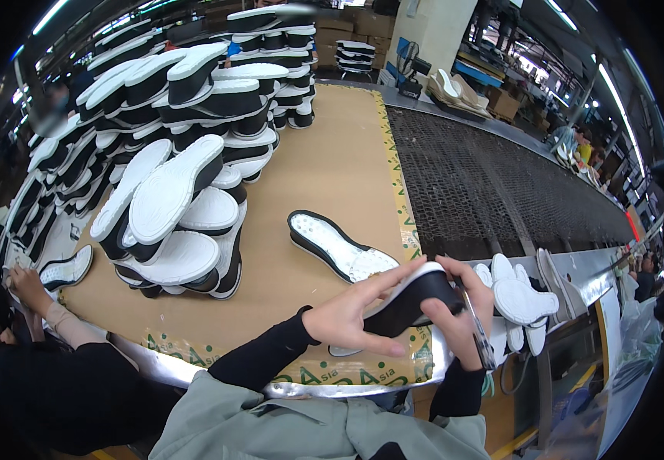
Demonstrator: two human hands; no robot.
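Note:
A black shoe sole with a white edge (pixel 415 300) is held tilted between both of my hands, over the near right corner of the table. My left hand (pixel 351 313) grips its left end, with the thumb stretched along the lower side. My right hand (pixel 458 310) closes round the right end, thumb pressed on the black sidewall. A slim metal tool (pixel 479 330) also sits in my right hand; its kind is unclear. Just beyond lies another sole (pixel 339 247), its white, dimpled inside facing up. A white edge of something (pixel 345 351) shows below my left wrist, mostly hidden.
Stacked black-and-white soles (pixel 178 192) rise on the left of the brown-covered table (pixel 339 146). A dark mesh conveyor (pixel 485 176) runs beyond on the right. Several white soles (pixel 523 297) lie at its near end. A co-worker's hand (pixel 29 287) is at far left, near a sole (pixel 67 268).

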